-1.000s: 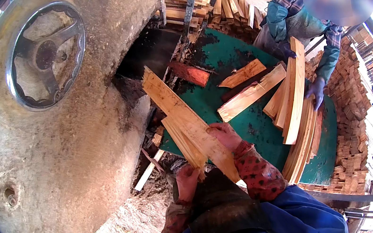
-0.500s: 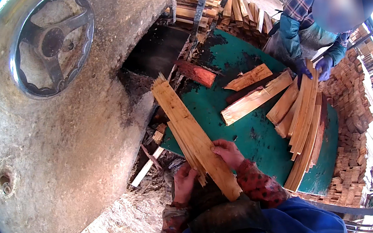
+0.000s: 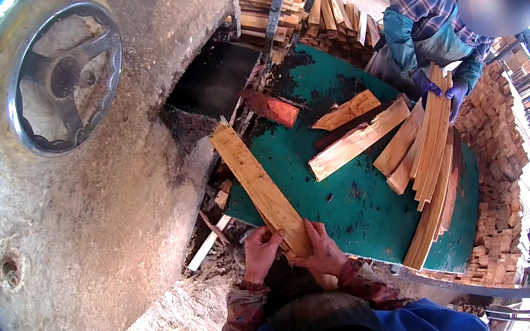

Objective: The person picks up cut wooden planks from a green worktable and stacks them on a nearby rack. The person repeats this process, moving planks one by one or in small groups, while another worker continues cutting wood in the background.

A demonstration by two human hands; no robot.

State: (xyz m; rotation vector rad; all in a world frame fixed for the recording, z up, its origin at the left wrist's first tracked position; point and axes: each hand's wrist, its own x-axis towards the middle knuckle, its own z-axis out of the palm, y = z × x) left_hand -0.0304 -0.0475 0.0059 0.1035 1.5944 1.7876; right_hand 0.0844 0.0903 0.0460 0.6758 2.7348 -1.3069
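Since prev. frame, plank (image 3: 260,186) unmoved; long axis runs from hands toward upper-left saw opening (image 3: 216,81). Left hand (image 3: 260,253) & right hand (image 3: 323,249) both clamp its near end, lower centre, over green bench (image 3: 360,213).

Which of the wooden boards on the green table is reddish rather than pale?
The short reddish board lying near the machine's dark opening, at the table's far left. The long plank in both hands and the loose boards mid-table are pale yellow.
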